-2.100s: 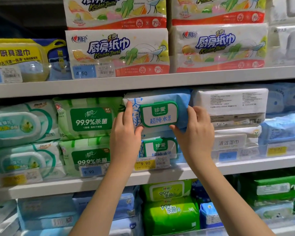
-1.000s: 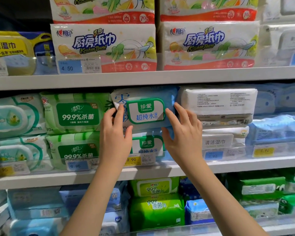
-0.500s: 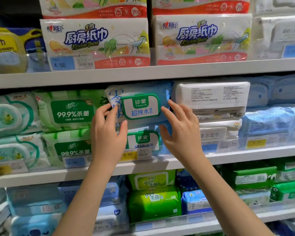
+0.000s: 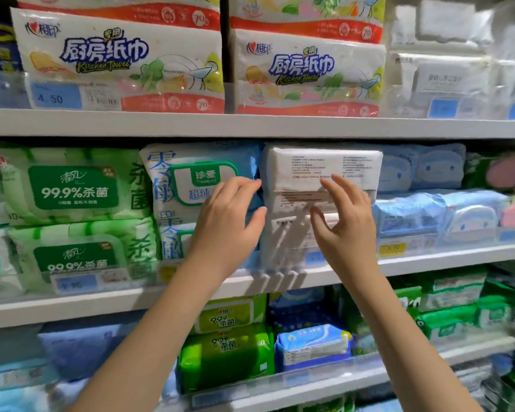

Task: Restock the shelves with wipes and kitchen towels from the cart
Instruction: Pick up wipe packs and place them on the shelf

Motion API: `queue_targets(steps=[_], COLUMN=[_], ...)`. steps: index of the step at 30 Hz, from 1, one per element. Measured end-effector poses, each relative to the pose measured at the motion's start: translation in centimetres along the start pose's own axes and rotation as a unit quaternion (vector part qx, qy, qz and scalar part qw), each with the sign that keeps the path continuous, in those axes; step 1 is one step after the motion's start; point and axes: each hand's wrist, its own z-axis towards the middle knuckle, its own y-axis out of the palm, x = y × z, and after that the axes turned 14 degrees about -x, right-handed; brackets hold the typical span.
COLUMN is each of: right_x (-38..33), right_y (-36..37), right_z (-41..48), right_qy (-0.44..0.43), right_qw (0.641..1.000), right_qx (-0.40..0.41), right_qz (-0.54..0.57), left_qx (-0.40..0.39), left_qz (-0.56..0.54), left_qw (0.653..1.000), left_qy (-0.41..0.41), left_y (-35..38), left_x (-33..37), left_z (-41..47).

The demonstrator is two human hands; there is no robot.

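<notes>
A blue and white wipes pack with a green lid [image 4: 191, 179] sits on the middle shelf [image 4: 428, 260], on top of another pack of the same kind. To its right is a stack of white wipes packs [image 4: 321, 168], the top one showing its printed back. My left hand [image 4: 226, 221] hovers in front of the gap between the blue pack and the white stack, fingers spread. My right hand [image 4: 345, 221] is raised before the white stack with fingers loosely bent, holding nothing. Kitchen towel packs [image 4: 122, 63] fill the top shelf.
Green 99.9% wipes packs [image 4: 72, 188] are stacked left of the blue pack. Light blue cartoon-face packs [image 4: 422, 171] lie to the right of the white stack. The lower shelf holds green packs [image 4: 223, 355] and a blue pack [image 4: 312, 346]. Price tags line the shelf edges.
Both hands have let go of the blue green-lidded pack, which stays on the shelf, and shifted right to the white stack. The view has moved closer to the shelf and to the right.
</notes>
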Motion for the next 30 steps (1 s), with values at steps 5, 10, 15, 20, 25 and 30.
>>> queue_targets(steps=[5, 10, 15, 20, 25, 30], right_x=[3.5, 6.1, 7.1, 7.6, 7.7, 7.6], right_y=[-2.6, -4.2, -4.5, -5.4, -5.6, -5.5], right_z=[2.3, 4.9, 5.8, 6.0, 6.7, 6.6], right_qy=[0.1, 0.169, 0.206, 0.225, 0.239, 0.252], right_qw=[0.995, 0.981, 0.965, 0.938, 0.914, 0.887], right_qx=[0.003, -0.033, -0.055, -0.052, -0.084, -0.108], right_qz=[0.009, 0.087, 0.155, 0.257, 0.316, 0.37], left_qx=[-0.027, -0.005, 0.035, 0.047, 0.038, 0.027], left_qz=[-0.038, -0.042, -0.066, -0.103, -0.149, -0.239], left_qw=[0.996, 0.989, 0.981, 0.976, 0.976, 0.962], left_qy=[-0.071, -0.144, -0.18, -0.187, -0.152, -0.133], left_y=[1.2, 2.1, 2.4, 2.2, 2.2, 1.9], left_x=[3.2, 4.5, 5.0, 4.5, 4.4, 3.7], left_z=[3.0, 4.5, 5.3, 5.0, 5.2, 5.0])
